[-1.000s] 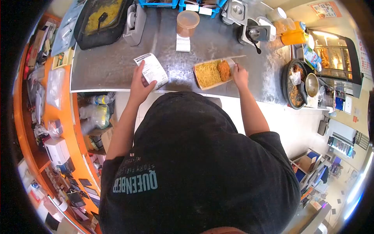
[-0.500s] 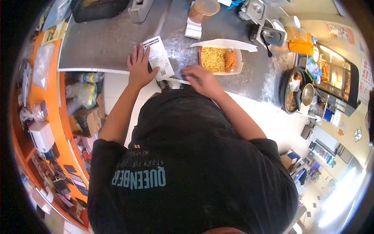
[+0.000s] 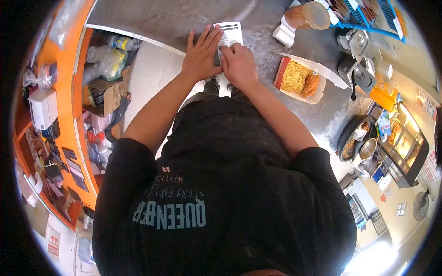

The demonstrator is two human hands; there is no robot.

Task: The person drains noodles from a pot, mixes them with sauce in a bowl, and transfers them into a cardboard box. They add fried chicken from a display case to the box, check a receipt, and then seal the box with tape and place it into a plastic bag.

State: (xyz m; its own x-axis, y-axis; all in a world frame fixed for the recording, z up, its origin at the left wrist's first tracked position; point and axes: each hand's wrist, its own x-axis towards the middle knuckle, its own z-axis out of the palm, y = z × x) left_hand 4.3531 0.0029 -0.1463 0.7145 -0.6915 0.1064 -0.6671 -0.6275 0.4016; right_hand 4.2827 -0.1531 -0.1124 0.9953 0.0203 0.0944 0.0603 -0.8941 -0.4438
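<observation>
A printed paper receipt (image 3: 229, 33) lies at the front edge of the steel counter, its lower part covered by my hands. My left hand (image 3: 200, 54) rests flat at the receipt's left side, fingers stretched out. Over the lower part of the paper, my right hand (image 3: 240, 66) has its fingers curled and closed on it. The thumbs are close together. To the right sits an open paper food box (image 3: 315, 98) with yellow noodles (image 3: 293, 77) and a piece of orange-brown fried food (image 3: 310, 86).
Behind the box stand a lidded plastic tub (image 3: 301, 16) of brown contents and a white block-shaped holder (image 3: 283, 35). Metal containers (image 3: 357, 41), a black round pan (image 3: 348, 138) and a lit food warmer (image 3: 405, 138) are at right. Orange shelving (image 3: 73, 92) stands left.
The view has turned, so the counter items appear farther right. My right hand has moved left from beside the receipt onto its lower part. My left hand remains beside the paper.
</observation>
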